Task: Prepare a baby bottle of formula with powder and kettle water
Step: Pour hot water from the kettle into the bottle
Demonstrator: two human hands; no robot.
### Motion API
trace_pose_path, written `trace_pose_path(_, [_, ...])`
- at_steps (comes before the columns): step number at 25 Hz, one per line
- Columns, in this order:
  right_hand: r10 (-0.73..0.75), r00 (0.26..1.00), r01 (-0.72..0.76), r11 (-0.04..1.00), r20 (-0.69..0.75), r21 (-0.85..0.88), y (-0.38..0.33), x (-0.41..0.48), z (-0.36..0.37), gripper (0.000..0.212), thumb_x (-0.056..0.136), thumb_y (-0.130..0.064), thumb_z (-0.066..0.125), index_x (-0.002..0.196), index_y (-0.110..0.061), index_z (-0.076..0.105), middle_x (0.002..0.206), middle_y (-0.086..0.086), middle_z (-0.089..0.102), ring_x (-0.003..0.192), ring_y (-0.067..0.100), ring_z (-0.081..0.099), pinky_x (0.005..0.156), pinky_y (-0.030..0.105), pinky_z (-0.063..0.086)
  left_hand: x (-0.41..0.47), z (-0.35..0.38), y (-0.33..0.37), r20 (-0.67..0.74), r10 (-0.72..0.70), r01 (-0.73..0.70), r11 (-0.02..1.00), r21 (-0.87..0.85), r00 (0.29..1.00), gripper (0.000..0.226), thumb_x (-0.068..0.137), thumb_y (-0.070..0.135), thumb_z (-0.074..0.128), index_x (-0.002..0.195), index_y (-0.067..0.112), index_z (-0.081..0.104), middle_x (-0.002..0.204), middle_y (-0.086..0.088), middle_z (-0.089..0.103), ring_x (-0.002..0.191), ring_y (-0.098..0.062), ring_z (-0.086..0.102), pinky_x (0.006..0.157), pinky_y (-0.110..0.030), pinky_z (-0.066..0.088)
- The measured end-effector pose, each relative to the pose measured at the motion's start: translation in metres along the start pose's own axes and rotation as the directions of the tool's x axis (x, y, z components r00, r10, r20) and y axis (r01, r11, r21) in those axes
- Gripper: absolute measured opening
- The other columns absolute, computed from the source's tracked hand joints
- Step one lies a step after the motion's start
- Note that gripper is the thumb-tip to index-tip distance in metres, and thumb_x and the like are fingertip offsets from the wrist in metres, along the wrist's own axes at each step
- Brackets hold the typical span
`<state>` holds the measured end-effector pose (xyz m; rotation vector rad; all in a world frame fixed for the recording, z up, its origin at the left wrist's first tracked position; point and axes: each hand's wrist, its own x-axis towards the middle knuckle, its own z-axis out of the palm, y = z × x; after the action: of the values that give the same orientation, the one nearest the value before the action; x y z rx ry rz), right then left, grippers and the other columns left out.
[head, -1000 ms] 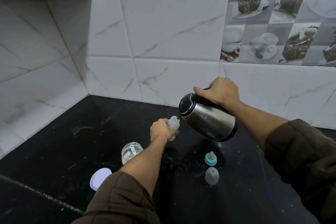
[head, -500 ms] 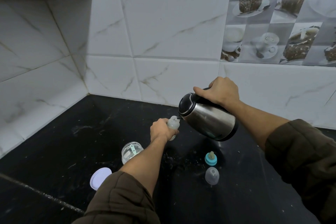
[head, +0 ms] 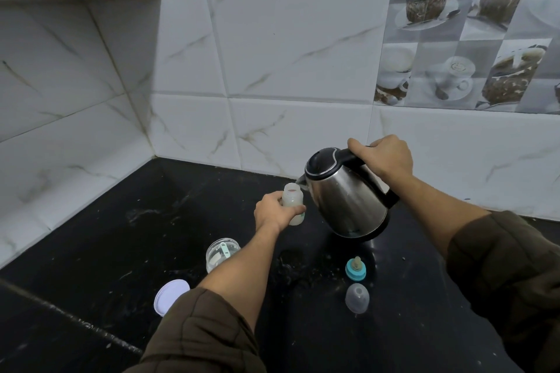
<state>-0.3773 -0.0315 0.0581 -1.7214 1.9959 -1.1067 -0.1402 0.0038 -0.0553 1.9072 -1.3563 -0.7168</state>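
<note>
I see left hand [head: 274, 212] clamped on baby bottle [head: 293, 202] above black counter [head: 121, 239]; right hand [head: 383, 157] gripping tilted kettle [head: 348, 203], spout beside bottle mouth. Nearby: one powder jar [head: 221, 253], one white lid [head: 171, 296], one teal nipple ring [head: 355, 268], one clear cap [head: 357, 298].

Counter [head: 91, 251] left free; jar [head: 222, 253] nearby.

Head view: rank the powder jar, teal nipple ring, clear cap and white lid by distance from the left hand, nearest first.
From the left hand, holding the bottle:
1. Powder jar, just below it, left of the forearm.
2. Teal nipple ring, down to the right.
3. Clear cap and white lid, on opposite sides: too close to call.
</note>
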Motion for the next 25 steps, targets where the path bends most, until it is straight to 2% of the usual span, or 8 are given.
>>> trace_pose_path(3, [0.079,0.997,-0.078,0.992,-0.005,0.096,0.014,0.003,0.008,0.063,0.077,-0.053,0.069,0.044,-0.019,0.027,0.039,-0.007,0.025,0.046,0.021,0.033,0.051,0.033,0.031,0.001,0.001,0.004,-0.015,0.014,-0.014,1.000,-0.024,1.000,0.044,0.068,0.048,0.089,0.104,0.029,0.076,0.090,0.008,0.074,0.094,-0.016,0.068,0.088,-0.035,0.055])
trace_pose_path(7, [0.126,0.992,-0.119,0.977,-0.024,0.177,0.032,0.005,0.024,0.060,0.076,-0.053,0.068,0.046,-0.016,0.032,0.045,-0.001,0.030,0.048,0.022,0.036,0.052,0.035,0.033,0.002,0.005,0.000,-0.005,0.004,-0.005,0.999,-0.034,1.000,0.040,0.067,0.048,0.090,0.100,0.029,0.076,0.086,0.010,0.073,0.091,-0.014,0.068,0.088,-0.035,0.055])
trace_pose_path(11, [0.199,0.980,-0.192,0.943,0.002,0.271,0.051,0.007,0.038,0.057,0.069,-0.061,0.062,0.053,-0.007,0.053,0.051,0.007,0.044,0.050,0.023,0.045,0.054,0.034,0.040,-0.001,0.012,-0.008,0.008,-0.024,0.024,0.999,-0.026,1.000,0.039,0.068,0.046,0.091,0.099,0.030,0.074,0.086,0.012,0.073,0.091,-0.012,0.069,0.090,-0.037,0.056])
trace_pose_path(17, [0.245,0.969,-0.239,0.916,0.024,0.322,0.070,0.009,0.052,0.059,0.080,-0.053,0.067,0.047,-0.013,0.039,0.049,0.003,0.034,0.050,0.022,0.037,0.054,0.037,0.035,-0.001,0.014,-0.016,-0.001,-0.059,0.059,0.998,0.002,0.998,0.045,0.069,0.046,0.091,0.107,0.028,0.074,0.092,0.009,0.074,0.094,-0.013,0.069,0.092,-0.037,0.056])
trace_pose_path(21, [0.285,0.957,-0.284,0.873,0.057,0.397,0.079,0.011,0.055,0.058,0.073,-0.062,0.064,0.054,-0.008,0.054,0.057,0.011,0.045,0.056,0.023,0.046,0.058,0.037,0.041,-0.004,0.021,-0.018,0.001,-0.065,0.065,0.998,0.003,0.998,0.043,0.069,0.046,0.091,0.105,0.029,0.074,0.090,0.012,0.074,0.093,-0.011,0.069,0.091,-0.035,0.056])
trace_pose_path(25, [0.301,0.950,-0.306,0.841,0.085,0.447,0.090,0.010,0.056,0.057,0.075,-0.060,0.066,0.051,-0.011,0.050,0.056,0.009,0.048,0.055,0.023,0.047,0.059,0.035,0.041,-0.006,0.029,-0.015,0.009,-0.068,0.068,0.998,-0.006,0.998,0.038,0.070,0.042,0.090,0.102,0.028,0.075,0.088,0.013,0.074,0.091,-0.009,0.069,0.088,-0.032,0.056])
